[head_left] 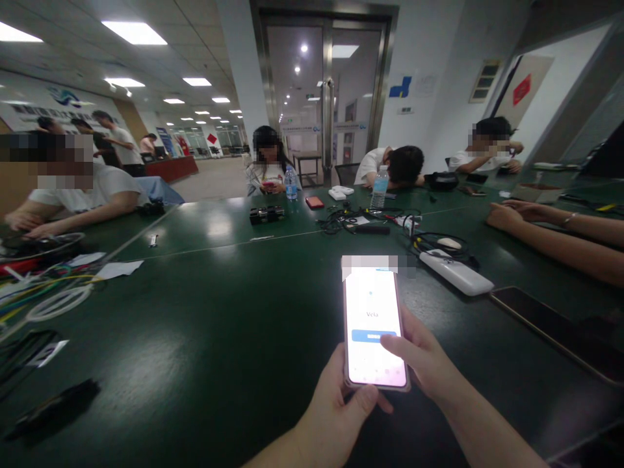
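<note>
A smartphone with a bright white screen is held upright above the dark green table. My left hand grips its lower left corner, fingers wrapped behind and thumb at the bottom edge. My right hand holds the right side, and its thumb lies over the right end of a blue button on the screen. "Vela" is written above that button. The fingers behind the phone are mostly hidden. To the right, a second, dark phone lies flat on the table, apart from my right hand.
A white power strip and tangled black cables lie beyond the phone. Bottles stand farther back. Coloured wires and papers cover the left side. Several people sit around the table; another person's forearms rest at right.
</note>
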The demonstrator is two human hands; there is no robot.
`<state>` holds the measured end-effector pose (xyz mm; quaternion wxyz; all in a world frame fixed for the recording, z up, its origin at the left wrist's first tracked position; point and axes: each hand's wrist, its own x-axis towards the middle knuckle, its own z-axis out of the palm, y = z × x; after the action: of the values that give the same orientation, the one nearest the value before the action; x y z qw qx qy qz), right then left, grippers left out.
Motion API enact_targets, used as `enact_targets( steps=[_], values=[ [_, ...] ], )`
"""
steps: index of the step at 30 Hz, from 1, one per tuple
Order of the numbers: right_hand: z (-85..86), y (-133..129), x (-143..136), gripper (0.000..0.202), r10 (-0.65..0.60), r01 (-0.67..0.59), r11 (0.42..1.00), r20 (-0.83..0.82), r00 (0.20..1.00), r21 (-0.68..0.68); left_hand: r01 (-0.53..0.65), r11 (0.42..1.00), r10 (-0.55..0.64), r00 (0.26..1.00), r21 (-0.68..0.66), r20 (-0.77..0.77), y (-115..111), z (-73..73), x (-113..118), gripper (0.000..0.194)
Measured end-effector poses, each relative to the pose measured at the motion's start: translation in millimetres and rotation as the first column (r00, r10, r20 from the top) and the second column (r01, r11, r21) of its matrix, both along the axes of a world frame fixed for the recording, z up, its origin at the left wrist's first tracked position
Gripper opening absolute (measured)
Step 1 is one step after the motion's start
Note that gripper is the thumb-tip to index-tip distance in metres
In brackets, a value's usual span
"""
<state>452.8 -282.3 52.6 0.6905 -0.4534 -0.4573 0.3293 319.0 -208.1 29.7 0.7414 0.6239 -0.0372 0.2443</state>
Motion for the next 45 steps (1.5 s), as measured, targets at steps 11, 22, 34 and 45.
enact_targets(
  steps=[11, 22, 34, 45],
  values=[
    [2.5, -1.1, -0.5, 0.061, 0.109, -0.105, 0.994, -0.143, 0.984, 0.034, 0.011, 1.0, -0.011, 1.0, -0.024, 0.003, -0.4, 5.2, -2.0, 0.045],
    [3.4, 0.0, 0.7, 0.064, 0.109, -0.107, 0.994, -0.205, 0.973, 0.021, 0.008, 1.0, -0.008, 1.0, -0.016, 0.004, -0.3, 0.8, -0.7, 0.044],
    [5.8, -0.3, -0.6, 0.059, 0.101, -0.099, 0.995, -0.2, 0.975, 0.019, 0.015, 1.0, -0.014, 1.0, -0.013, 0.017, 0.9, -2.9, 0.1, 0.044],
    [12.4, -2.5, -0.7, 0.041, -0.047, 0.051, 0.999, -0.184, 0.982, 0.018, 0.025, 1.0, -0.025, 0.998, -0.001, -0.05, 0.7, 1.4, -1.7, 0.043]
  ],
)
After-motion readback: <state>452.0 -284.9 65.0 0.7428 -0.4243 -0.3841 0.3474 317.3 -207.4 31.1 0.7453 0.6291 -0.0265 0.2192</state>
